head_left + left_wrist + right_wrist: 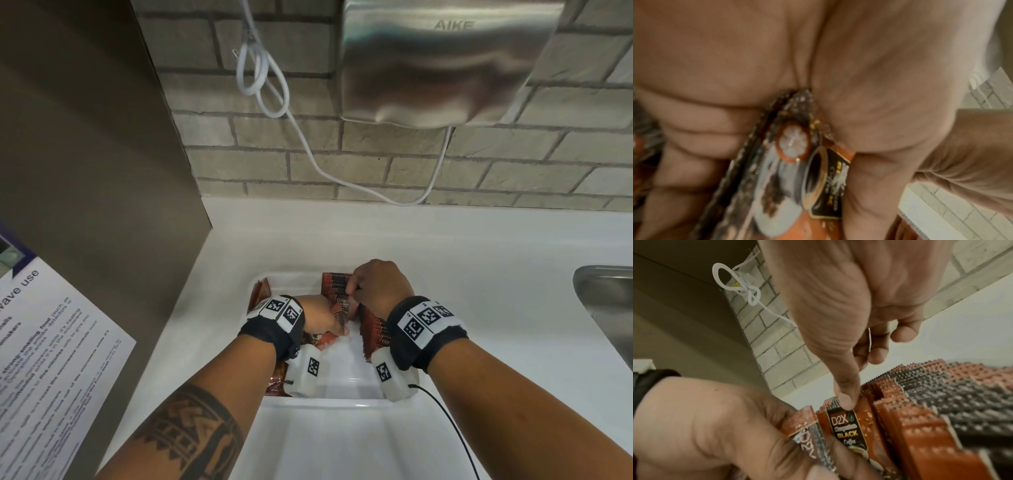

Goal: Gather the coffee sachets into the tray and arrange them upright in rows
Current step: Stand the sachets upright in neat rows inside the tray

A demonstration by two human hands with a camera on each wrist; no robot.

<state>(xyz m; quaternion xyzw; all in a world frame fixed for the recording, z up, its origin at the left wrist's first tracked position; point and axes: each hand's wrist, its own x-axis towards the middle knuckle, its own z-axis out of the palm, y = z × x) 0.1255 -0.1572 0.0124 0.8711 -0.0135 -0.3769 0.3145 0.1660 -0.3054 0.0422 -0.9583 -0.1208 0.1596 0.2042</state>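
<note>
Orange-and-black coffee sachets [906,431] stand packed in a row along the right side of the white tray [329,399] on the bench [479,260]. Her left hand [320,317] grips a small bundle of sachets [789,170], while the right hand [380,286] presses a thumb on the row's end. Filling is midway; next, slot the bundle in upright.

A steel hand dryer [442,61] hangs on the brick wall [274,147], its white cable [260,82] knotted in loops beside it. A printed notice [51,359] sits at left; a steel sink [606,308] at right.
</note>
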